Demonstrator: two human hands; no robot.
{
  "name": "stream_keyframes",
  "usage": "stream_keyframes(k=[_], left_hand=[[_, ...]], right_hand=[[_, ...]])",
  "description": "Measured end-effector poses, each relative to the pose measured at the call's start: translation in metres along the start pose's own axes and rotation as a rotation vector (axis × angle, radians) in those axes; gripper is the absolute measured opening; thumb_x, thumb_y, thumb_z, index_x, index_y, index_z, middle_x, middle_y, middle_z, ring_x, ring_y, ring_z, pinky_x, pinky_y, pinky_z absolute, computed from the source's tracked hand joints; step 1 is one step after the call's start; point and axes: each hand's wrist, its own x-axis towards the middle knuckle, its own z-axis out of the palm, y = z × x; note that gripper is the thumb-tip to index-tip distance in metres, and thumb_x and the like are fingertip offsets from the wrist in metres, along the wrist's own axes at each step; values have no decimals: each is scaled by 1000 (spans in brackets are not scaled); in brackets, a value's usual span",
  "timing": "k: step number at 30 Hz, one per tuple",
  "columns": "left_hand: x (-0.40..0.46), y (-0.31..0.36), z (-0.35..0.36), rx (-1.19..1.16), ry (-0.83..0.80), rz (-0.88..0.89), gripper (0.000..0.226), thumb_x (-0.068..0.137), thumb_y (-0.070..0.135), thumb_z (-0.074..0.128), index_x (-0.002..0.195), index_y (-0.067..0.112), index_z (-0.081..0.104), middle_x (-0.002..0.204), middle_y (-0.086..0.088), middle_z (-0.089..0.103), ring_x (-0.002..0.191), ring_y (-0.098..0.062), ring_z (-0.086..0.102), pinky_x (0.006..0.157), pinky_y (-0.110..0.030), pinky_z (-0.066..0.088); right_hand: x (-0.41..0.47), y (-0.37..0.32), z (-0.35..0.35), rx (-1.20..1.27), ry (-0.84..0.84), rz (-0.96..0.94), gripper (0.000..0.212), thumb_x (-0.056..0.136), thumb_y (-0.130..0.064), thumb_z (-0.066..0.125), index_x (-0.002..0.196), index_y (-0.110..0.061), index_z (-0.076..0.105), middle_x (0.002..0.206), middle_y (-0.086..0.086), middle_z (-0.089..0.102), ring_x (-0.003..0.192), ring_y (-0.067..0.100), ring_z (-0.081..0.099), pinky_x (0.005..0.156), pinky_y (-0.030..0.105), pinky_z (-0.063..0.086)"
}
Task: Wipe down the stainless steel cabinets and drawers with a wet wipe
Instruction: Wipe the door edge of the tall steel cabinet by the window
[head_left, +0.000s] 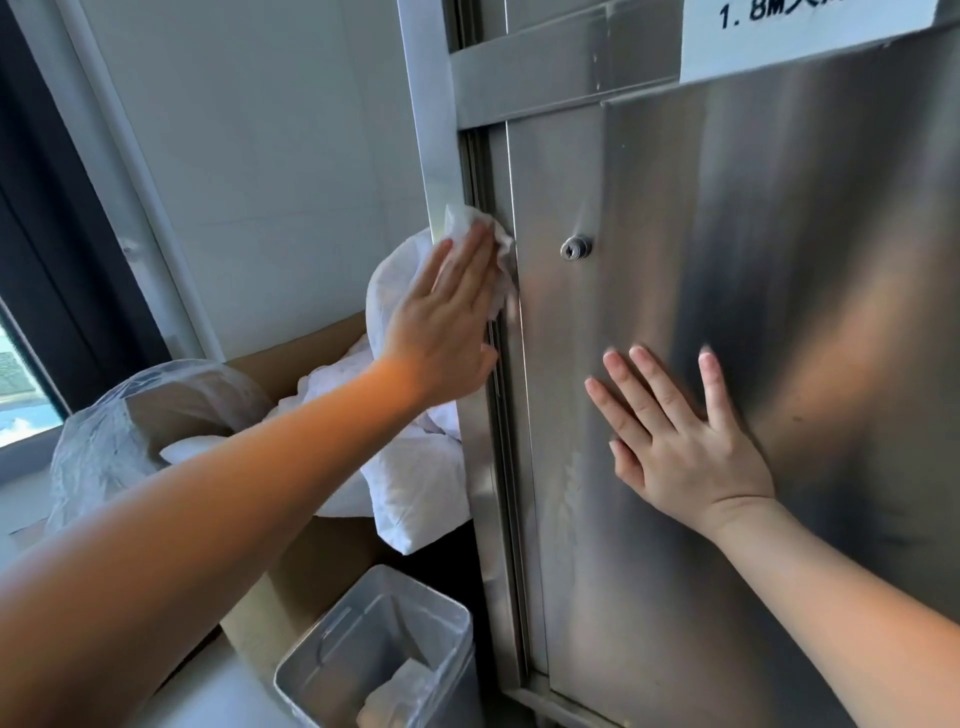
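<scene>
Clearly soft and limp, the wet wipe bunches under the left hand, whose straight, close-set fingers press it flat against the cabinet's left door edge. The right hand rests splayed on the slick steel door; palm pressure should suit the wipe better than pinching.

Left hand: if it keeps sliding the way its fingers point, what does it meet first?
The left hand, pressing the wet wipe, points up the cabinet's left edge. First obstacle looks like the horizontal steel band above the door, though depth is unclear.

Brushed, glossy steel cabinet door; crumpled, soft paper wet wipe.
</scene>
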Motion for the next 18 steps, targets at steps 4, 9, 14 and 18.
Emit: stream_keyframes(k=[4, 9, 14, 18], left_hand=[[-6, 18, 1, -134, -14, -48, 78, 79, 34, 37, 146, -6, 35, 158, -27, 20, 150, -36, 11, 122, -49, 14], [-80, 68, 36, -162, -166, 76, 80, 87, 40, 37, 151, -5, 22, 160, -26, 9, 151, -35, -1, 122, -49, 8], [-150, 128, 68, -211, -326, 135, 79, 88, 42, 27, 152, -5, 15, 160, -26, 0, 150, -35, -7, 123, -48, 2], [-199, 177, 86, -241, -491, 102, 83, 90, 43, 28, 152, -4, -1, 157, -24, -18, 147, -35, -22, 121, -48, -10]], right_hand=[[0, 0, -1, -11, 1, -12, 62, 98, -37, 34, 155, -15, 21, 162, 11, 14, 150, 28, 12, 116, 64, 6], [0, 0, 0, 2, 2, -11, 62, 99, -37, 33, 155, -14, 17, 163, 12, 11, 150, 29, 11, 116, 64, 3], [-1, -1, 1, 42, 30, -3, 61, 100, -34, 33, 155, -14, 18, 162, 11, 14, 149, 29, 12, 116, 64, 2], [-2, 0, 1, 63, 19, -10, 60, 102, -34, 29, 156, -14, 12, 163, 12, 11, 150, 30, 10, 115, 63, -5]])
